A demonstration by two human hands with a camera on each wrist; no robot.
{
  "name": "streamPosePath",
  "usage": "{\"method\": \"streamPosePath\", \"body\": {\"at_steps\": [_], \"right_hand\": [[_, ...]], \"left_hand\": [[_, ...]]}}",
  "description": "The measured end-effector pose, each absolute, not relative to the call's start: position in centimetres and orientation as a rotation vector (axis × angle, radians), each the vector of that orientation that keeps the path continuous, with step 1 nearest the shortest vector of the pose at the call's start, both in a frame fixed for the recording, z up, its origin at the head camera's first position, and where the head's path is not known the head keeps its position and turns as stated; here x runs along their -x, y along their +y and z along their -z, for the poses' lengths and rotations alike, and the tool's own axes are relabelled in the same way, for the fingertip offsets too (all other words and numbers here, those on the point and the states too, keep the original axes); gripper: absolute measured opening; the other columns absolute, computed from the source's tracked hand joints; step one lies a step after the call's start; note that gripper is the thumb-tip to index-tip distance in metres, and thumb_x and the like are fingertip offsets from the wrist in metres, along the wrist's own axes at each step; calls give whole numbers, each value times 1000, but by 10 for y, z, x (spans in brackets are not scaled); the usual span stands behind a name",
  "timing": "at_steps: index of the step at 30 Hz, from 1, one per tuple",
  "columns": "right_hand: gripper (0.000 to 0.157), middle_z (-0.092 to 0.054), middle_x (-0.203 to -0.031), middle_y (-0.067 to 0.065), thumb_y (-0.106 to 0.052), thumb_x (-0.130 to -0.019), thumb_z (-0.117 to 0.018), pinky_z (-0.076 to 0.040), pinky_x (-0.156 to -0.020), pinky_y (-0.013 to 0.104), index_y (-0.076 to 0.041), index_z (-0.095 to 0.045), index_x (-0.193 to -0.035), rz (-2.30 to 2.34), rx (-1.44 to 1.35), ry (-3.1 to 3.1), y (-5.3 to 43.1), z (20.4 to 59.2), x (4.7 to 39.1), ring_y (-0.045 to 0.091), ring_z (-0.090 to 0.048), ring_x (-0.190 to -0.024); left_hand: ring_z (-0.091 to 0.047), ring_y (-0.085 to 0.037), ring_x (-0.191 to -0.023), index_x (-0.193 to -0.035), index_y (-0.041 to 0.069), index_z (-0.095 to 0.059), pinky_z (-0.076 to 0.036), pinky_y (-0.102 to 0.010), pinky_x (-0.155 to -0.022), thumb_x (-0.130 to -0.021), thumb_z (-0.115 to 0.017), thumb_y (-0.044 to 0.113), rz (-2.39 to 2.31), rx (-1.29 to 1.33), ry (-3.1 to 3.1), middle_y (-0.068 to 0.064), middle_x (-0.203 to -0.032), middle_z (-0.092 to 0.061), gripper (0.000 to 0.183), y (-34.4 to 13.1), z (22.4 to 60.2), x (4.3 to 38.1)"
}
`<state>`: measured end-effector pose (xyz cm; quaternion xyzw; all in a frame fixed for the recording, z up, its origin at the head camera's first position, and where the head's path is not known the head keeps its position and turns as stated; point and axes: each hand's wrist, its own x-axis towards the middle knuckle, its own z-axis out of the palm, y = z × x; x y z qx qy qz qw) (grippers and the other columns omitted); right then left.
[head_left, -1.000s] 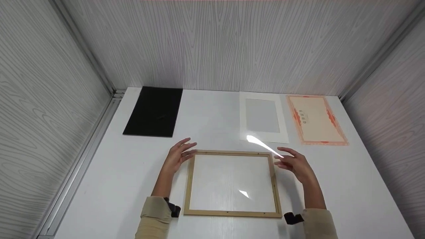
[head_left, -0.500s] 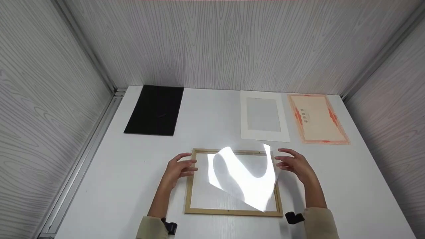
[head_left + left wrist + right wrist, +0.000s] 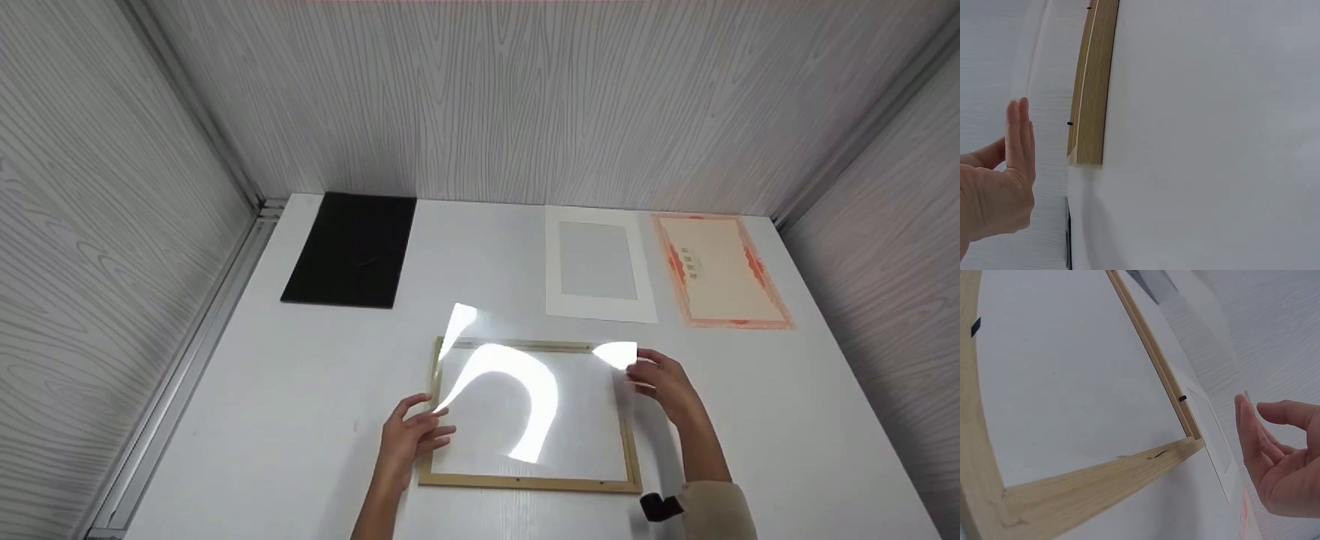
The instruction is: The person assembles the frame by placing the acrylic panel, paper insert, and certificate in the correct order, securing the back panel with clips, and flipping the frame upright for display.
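Observation:
A clear, glossy plastic sheet [image 3: 546,397] with bright glare hovers over a light wooden picture frame [image 3: 480,481] in the head view. My right hand [image 3: 664,386] pinches the sheet's right corner between thumb and fingertips, as the right wrist view shows with the hand [image 3: 1280,458] beside the frame's corner. At the sheet's left edge, my left hand [image 3: 409,442] touches it with extended fingers. The left wrist view shows those fingers [image 3: 1015,135] straight and the thumb apart from them. The frame lies flat on the table, with small dark tabs on its inner edges.
Behind the frame, a black backing board [image 3: 349,251] lies on the white table [image 3: 247,405] at left. A white mat with a rectangular window [image 3: 600,306] and a certificate with an orange border [image 3: 724,270] lie at right. Grey wood-grain panels [image 3: 480,97] enclose the table.
My left hand has moved down along the frame's left side. The sheet has tilted and shifted, its glare now spreading across the frame. The right hand has barely moved; the frame stays put.

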<state>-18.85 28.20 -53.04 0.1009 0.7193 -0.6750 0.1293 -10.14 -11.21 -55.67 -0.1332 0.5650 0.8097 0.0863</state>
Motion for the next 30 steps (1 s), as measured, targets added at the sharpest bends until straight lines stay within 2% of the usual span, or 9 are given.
{"method": "streamPosePath", "body": {"at_steps": [5, 10, 15, 20, 27, 30], "right_hand": [[48, -60, -103, 16, -2, -89, -56, -50, -73, 32, 7, -38, -133, 1849, -219, 2151, 278, 539, 180, 21, -61, -85], [46, -60, -98, 18, 6, -86, -56, -52, -67, 30, 6, -44, -130, 1804, -243, 2273, 269, 545, 174, 24, -63, -80], [41, -60, -97, 19, 8, -86, -56, -53, -66, 31, 6, -48, -126, 1730, -262, 2410, 259, 548, 170, 25, -64, -79], [41, -62, -94, 16, 5, -85, -58, -53, -61, 30, 4, -50, -126, 1598, -290, 2568, 252, 553, 167, 21, -63, -74], [38, -64, -93, 15, 0, -85, -59, -50, -57, 30, 5, -54, -122, 1376, -256, 2809, 249, 556, 163, 25, -63, -77], [38, -62, -95, 16, 0, -84, -58, -49, -58, 31, 7, -54, -121, 1311, -249, 2851, 248, 558, 161, 28, -61, -83]], "left_hand": [[-66, -27, -82, -128, -5, -32, -53, -34, -69, -89, -52, -5, -2453, 471, 1632, -24, -108, -60, 44, -102, 563, 84], [-66, -29, -82, -127, -5, -33, -54, -35, -66, -90, -50, -6, -2397, 494, 1744, -24, -109, -59, 41, -96, 568, 73], [-66, -30, -81, -127, -6, -33, -54, -36, -62, -90, -48, -6, -2321, 472, 1905, -25, -108, -59, 40, -93, 569, 70], [-66, -30, -79, -127, -8, -34, -54, -35, -61, -89, -49, -6, -2225, 442, 2050, -26, -107, -59, 41, -93, 568, 69], [-63, -20, -63, -120, -9, -46, -53, -28, -56, -82, -58, -8, -1930, 485, 2338, -16, -94, -58, 40, -90, 571, 70], [-58, -16, -65, -115, -8, -51, -52, -28, -56, -80, -63, -6, -1727, 464, 2537, -11, -91, -56, 37, -89, 570, 71]]}}
